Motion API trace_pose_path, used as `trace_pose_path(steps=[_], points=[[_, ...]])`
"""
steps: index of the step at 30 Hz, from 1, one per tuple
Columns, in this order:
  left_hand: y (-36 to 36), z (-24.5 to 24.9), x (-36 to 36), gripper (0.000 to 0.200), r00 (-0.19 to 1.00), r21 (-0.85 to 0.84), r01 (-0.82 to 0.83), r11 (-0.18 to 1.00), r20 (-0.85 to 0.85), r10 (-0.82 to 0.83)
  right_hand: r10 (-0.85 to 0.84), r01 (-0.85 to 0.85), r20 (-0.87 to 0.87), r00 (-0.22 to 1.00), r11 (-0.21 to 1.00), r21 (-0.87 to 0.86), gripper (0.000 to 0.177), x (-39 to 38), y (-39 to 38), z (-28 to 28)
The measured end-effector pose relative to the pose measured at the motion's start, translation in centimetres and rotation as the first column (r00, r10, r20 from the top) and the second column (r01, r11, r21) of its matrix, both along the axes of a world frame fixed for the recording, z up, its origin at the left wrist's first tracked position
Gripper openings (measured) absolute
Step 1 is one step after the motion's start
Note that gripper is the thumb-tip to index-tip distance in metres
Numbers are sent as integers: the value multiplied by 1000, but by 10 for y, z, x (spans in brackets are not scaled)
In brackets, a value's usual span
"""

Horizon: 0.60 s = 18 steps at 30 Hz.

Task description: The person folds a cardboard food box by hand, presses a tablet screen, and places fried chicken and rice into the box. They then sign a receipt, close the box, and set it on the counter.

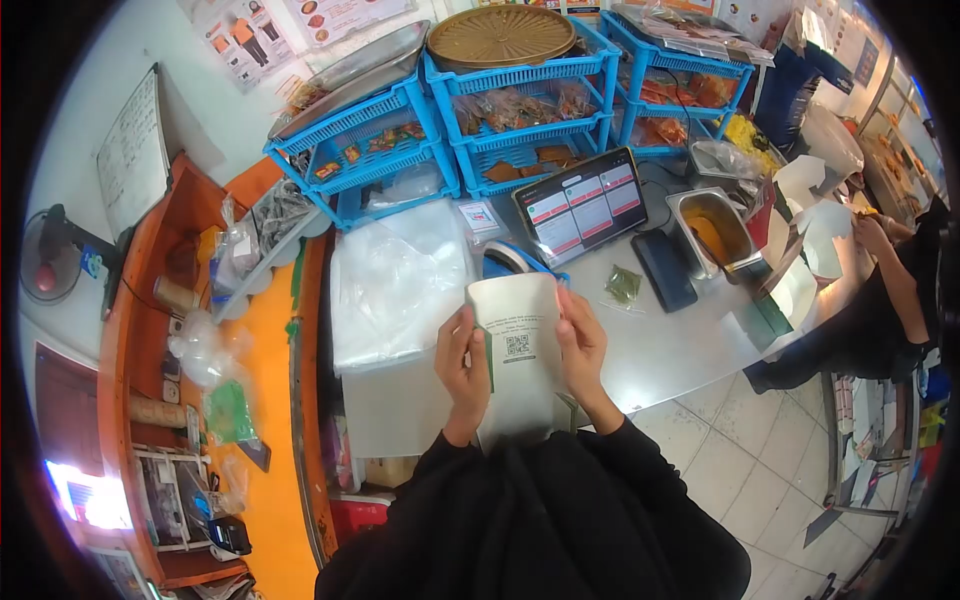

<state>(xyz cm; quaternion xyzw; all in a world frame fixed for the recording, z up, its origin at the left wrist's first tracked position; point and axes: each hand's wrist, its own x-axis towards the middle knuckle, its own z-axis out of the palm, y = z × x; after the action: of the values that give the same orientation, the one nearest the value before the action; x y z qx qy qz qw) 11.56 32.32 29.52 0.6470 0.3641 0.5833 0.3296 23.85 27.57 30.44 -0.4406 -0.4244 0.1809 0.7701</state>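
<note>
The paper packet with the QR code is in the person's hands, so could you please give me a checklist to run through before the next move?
1. Left hand on the paper packet: ok, at one side.
2. Right hand on it: ok, opposite side.
3. QR code facing the camera: ok.
4. A hand free: not ok, both occupied.
5. Packet contents: cannot tell, inside hidden.
6. Tablet screen on: ok, lit.
</note>
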Motion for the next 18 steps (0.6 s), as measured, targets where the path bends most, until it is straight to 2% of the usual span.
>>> trace_pose_path(steps=[2,4,6,7,9,11,12,13,15,16,18], points=[[1,10,1,20,998,149,8,989,-67,2,23,-25,-67,997,999,-22,25,2,1,5],[5,14,-1,18,998,91,50,995,-41,-46,40,-46,-134,990,998,-43,22,7,3,5],[10,19,-4,17,995,33,98,995,-12,-97,168,-194,-378,910,980,-32,20,13,6,7],[13,22,-5,18,991,-32,127,991,-33,-128,166,-191,-378,911,981,-29,20,14,6,12],[15,30,-4,20,985,-100,156,983,-53,-162,103,-154,-274,956,973,-172,21,14,4,29],[16,40,-1,25,944,-304,288,908,249,-216,80,-146,-289,954,966,-212,20,11,7,33],[15,53,-2,24,926,-463,346,816,311,-215,60,-141,-304,951,958,-251,20,11,9,34],[19,56,-4,24,926,-464,346,815,311,-216,59,-140,-305,950,958,-252,20,14,10,35],[26,59,-7,17,908,-552,420,721,264,-326,61,-101,-110,992,910,-402,22,22,11,36],[31,57,-9,17,886,-607,463,646,313,-341,63,-102,-109,992,910,-403,22,25,11,34],[37,52,-10,20,881,-591,473,654,290,-375,119,-209,-201,972,826,-523,26,29,13,30]])
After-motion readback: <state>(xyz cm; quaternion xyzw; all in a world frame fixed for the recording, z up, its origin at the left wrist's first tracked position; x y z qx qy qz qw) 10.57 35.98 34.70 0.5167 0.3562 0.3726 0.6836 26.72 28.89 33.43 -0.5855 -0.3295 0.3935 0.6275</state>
